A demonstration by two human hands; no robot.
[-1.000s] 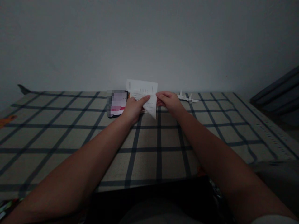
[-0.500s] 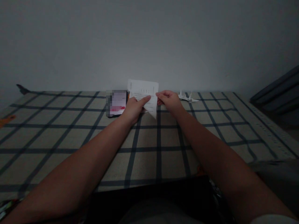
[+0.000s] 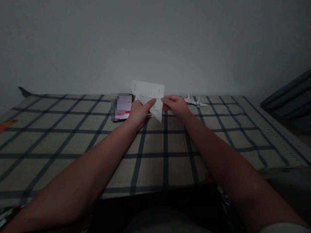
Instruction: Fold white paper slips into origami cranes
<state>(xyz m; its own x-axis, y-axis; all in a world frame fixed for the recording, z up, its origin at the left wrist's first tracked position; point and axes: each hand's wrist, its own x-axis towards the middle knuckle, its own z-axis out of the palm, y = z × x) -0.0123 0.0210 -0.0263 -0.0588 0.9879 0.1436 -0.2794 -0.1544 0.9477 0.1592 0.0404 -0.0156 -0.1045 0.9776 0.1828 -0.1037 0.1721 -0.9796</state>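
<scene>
A white sheet of printed paper [image 3: 148, 89] is held up above the checked cloth, its lower corner hanging to a point. My left hand [image 3: 141, 111] is closed on the lower left part of the sheet, thumb across its printed face. At the right edge of the paper, my right hand [image 3: 176, 105] pinches it between thumb and fingers. Behind my left hand a phone [image 3: 123, 105] with a lit screen is partly covered by that hand. White folded paper cranes [image 3: 195, 103] lie just beyond my right hand.
A blue-and-cream checked cloth [image 3: 116, 171] covers the surface up to the grey wall [image 3: 155, 38]. An orange object [image 3: 8, 124] lies at the far left. Dark striped fabric [image 3: 289, 97] rises at the right. Something black [image 3: 157, 197] is at the near edge.
The sheet has tilted slightly, its upper left corner shifting a little up and left. Both hands keep their hold and have barely moved.
</scene>
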